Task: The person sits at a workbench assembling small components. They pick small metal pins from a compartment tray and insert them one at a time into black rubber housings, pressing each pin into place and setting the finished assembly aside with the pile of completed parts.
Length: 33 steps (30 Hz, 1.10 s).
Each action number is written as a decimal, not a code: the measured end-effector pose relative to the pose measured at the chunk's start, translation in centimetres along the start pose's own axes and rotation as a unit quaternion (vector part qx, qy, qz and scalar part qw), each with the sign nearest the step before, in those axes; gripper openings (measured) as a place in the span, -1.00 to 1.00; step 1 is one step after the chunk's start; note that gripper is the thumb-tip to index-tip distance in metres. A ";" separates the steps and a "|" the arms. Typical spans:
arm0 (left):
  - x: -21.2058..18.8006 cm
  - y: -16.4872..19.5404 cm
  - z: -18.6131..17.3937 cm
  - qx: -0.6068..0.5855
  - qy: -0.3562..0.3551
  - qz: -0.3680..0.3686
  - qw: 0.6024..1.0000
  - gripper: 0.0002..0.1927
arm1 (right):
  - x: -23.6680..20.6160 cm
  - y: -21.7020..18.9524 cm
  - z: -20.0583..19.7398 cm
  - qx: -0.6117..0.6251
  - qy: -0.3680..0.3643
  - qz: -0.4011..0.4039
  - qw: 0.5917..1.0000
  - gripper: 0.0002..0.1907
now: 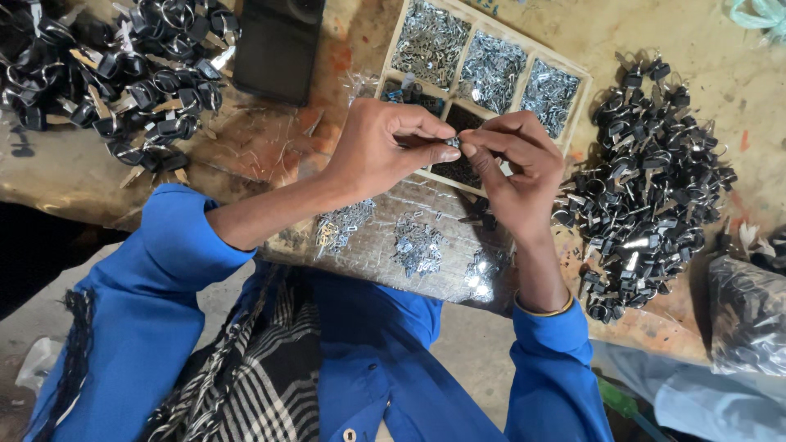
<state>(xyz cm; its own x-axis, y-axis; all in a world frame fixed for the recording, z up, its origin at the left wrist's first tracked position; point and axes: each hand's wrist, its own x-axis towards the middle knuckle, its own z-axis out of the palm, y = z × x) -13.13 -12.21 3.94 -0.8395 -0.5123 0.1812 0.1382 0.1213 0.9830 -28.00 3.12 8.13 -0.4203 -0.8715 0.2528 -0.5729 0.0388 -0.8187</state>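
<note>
Heaps of black-headed keys [647,188] right and keys [123,74] far left of the pinch, compartment tray [573,69] just beyond, dark box [277,45] up-left, clear bag [747,315] lower right.

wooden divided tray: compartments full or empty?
Full. The wooden tray shows three top compartments heaped with small silver metal parts; the lower ones sit partly behind the hands.

Key-assembly workshop: heaped black-headed keys [647,172], compartmented parts tray [491,65].
</note>
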 end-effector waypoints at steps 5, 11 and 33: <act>0.1 -0.1 0.0 0.005 0.008 -0.004 1.000 -0.79 | 0.0 -0.5 0.0 -0.119 -0.018 -0.089 0.989 -0.82; 0.0 0.0 0.0 0.000 0.002 -0.012 1.000 -0.79 | -0.4 0.2 -0.3 0.018 0.043 0.128 0.991 -0.75; 0.1 0.3 -0.3 -0.017 -0.023 0.018 0.999 -0.82 | -0.6 1.1 0.7 0.246 -0.075 0.102 0.961 -0.87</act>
<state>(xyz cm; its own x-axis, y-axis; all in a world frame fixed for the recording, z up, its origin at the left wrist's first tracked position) -13.00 -12.41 4.29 -0.8571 -0.4677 0.2161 0.1866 0.1091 0.9764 -27.88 3.33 6.68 -0.3623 -0.9320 0.0138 -0.0718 0.0132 -0.9973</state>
